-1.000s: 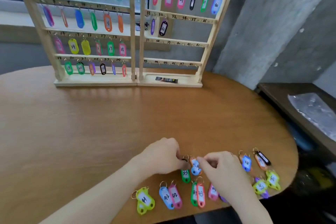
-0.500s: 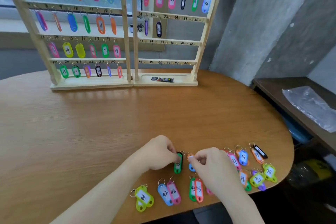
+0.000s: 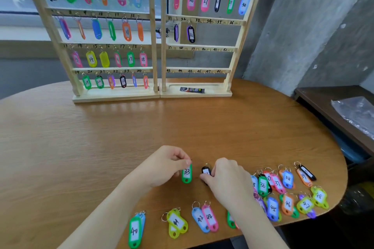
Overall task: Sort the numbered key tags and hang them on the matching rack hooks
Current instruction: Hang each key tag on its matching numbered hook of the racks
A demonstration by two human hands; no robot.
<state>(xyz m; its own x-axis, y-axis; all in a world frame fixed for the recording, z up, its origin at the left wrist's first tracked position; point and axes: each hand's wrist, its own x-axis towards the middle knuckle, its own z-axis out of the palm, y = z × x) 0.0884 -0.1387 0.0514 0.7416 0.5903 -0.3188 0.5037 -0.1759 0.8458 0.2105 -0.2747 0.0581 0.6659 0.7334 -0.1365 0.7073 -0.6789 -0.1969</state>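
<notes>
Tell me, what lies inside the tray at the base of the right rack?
In the right rack's base tray lies one small dark packet, flat. Its print is too small to read. Nothing else shows there; the front lip hides little.

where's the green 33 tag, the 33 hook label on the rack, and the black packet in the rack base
green 33 tag [image 3: 186, 174]: head view, white label
33 hook label [image 3: 197, 20]: head view, handwritten number
black packet [image 3: 192, 89]: head view, middle

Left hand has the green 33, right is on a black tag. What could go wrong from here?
1. The left hand pinches the green 33 tag only at its top end; it might slip on the way to the 33 hook.
2. Loose tags crowd the table edge by the right hand; a sweep might knock some off.
</notes>
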